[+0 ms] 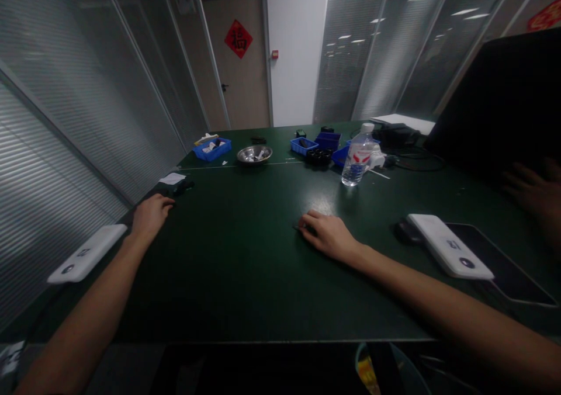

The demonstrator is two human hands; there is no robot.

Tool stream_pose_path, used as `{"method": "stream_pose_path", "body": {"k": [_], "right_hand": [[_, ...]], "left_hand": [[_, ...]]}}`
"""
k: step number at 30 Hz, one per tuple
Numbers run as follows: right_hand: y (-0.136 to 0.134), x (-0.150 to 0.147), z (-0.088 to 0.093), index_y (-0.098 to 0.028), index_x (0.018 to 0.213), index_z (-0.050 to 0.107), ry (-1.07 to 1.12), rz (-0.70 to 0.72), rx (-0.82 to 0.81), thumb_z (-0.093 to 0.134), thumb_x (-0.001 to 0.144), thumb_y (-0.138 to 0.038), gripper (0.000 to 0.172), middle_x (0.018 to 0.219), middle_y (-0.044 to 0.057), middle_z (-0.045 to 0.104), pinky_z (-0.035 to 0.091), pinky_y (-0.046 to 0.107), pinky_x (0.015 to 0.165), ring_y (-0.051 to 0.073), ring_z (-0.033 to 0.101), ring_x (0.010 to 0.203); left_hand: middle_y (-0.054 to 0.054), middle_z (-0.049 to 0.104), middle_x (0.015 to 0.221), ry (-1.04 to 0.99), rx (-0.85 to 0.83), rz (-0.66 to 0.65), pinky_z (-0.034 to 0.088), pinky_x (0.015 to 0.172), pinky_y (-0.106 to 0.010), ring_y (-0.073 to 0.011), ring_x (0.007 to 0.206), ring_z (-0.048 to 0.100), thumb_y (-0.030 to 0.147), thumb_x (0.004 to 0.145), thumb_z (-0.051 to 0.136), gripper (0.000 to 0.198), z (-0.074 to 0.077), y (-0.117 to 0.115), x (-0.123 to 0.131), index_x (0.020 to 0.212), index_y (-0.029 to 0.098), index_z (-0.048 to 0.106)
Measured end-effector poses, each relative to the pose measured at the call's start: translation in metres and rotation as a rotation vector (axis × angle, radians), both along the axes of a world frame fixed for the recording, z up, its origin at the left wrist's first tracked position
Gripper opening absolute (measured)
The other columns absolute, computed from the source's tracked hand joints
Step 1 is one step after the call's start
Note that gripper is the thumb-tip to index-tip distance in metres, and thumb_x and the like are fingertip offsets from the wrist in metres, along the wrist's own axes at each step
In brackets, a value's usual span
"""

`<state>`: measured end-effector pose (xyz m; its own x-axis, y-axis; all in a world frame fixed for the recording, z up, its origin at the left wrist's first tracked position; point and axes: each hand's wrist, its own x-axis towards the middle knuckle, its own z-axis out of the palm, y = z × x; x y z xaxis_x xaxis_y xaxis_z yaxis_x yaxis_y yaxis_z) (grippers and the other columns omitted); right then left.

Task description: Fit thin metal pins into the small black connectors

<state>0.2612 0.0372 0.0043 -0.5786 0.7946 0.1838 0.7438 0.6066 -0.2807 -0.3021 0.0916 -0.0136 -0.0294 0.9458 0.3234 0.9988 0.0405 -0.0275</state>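
My left hand [151, 214] lies on the dark green table [245, 278] near its left edge, fingers curled down, just short of a small black object [182, 187] and a white paper slip [172, 178]. My right hand [328, 234] rests at the table's middle, fingers bent and pressed onto a small dark thin item [302, 228] that I cannot make out. A white flat device [86, 253] sits left of my left forearm. Another white device [449, 246] lies right of my right hand, partly on a dark tablet [499, 266].
A water bottle [357, 155] stands beyond my right hand. Farther back are a steel bowl [255, 154], blue bins [213, 149] [304, 145], black parts [319, 156] and cables. Another person's hand [532, 190] rests at the right by a black screen [504, 103].
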Motion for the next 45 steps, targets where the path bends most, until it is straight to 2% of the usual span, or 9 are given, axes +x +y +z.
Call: {"method": "stream_pose_path", "body": {"k": [9,18,26,30,34,38,45], "right_hand": [[-0.001,-0.001,0.002,-0.021,0.114,0.066,-0.011,-0.002,-0.008,0.054,0.103,-0.03,0.019,0.108,0.006,0.065,0.039,0.027,0.064,0.016,0.062,0.079],[-0.001,0.0,0.001,-0.021,0.115,0.066,-0.006,-0.002,-0.01,0.055,0.102,-0.03,0.019,0.109,0.007,0.065,0.039,0.027,0.065,0.017,0.062,0.081],[0.0,0.0,0.001,-0.021,0.114,0.066,-0.008,0.0,-0.006,0.056,0.102,-0.03,0.018,0.108,0.007,0.065,0.039,0.027,0.065,0.016,0.062,0.08],[0.0,0.0,0.002,-0.021,0.114,0.065,0.001,0.005,-0.017,0.054,0.103,-0.03,0.019,0.108,0.006,0.064,0.041,0.026,0.066,0.016,0.062,0.079],[-0.002,0.0,0.004,-0.021,0.115,0.065,0.0,0.007,-0.021,0.053,0.103,-0.03,0.019,0.11,0.006,0.064,0.042,0.026,0.067,0.015,0.062,0.079],[-0.002,-0.001,0.005,-0.021,0.115,0.065,-0.012,0.0,-0.022,0.053,0.103,-0.03,0.019,0.109,0.006,0.065,0.041,0.026,0.066,0.016,0.062,0.079],[0.0,-0.001,0.002,-0.021,0.114,0.065,-0.027,-0.002,-0.009,0.054,0.103,-0.031,0.019,0.11,0.006,0.065,0.04,0.027,0.066,0.016,0.063,0.079]], "left_hand": [[-0.014,0.069,0.122,-0.053,0.044,-0.003,0.05,0.093,-0.04,-0.0323,0.11,0.065,0.032,0.097,0.052,0.033,-0.01,0.005,-0.011,0.117,0.02,0.075],[-0.013,0.069,0.121,-0.08,0.046,0.011,0.051,0.093,-0.041,-0.03,0.108,0.066,0.031,0.096,0.054,0.031,-0.008,0.004,-0.008,0.12,0.019,0.07],[-0.013,0.068,0.127,-0.06,0.05,0.02,0.051,0.097,-0.041,-0.031,0.113,0.064,0.034,0.096,0.054,0.033,-0.012,0.006,-0.011,0.119,0.02,0.073],[-0.014,0.07,0.125,-0.046,0.053,0.028,0.048,0.101,-0.043,-0.0324,0.115,0.064,0.032,0.098,0.051,0.033,-0.012,0.005,-0.01,0.118,0.019,0.073],[-0.014,0.069,0.126,-0.068,0.07,0.009,0.047,0.103,-0.041,-0.0317,0.117,0.064,0.034,0.097,0.051,0.033,-0.01,0.004,-0.008,0.116,0.019,0.075],[-0.015,0.071,0.124,-0.134,0.055,0.061,0.048,0.1,-0.042,-0.0327,0.112,0.065,0.039,0.098,0.052,0.038,-0.007,0.004,-0.007,0.116,0.016,0.076],[-0.011,0.073,0.125,-0.177,0.043,0.067,0.048,0.102,-0.039,-0.0283,0.112,0.066,0.037,0.099,0.052,0.035,-0.004,0.004,-0.009,0.116,0.017,0.076]]}}
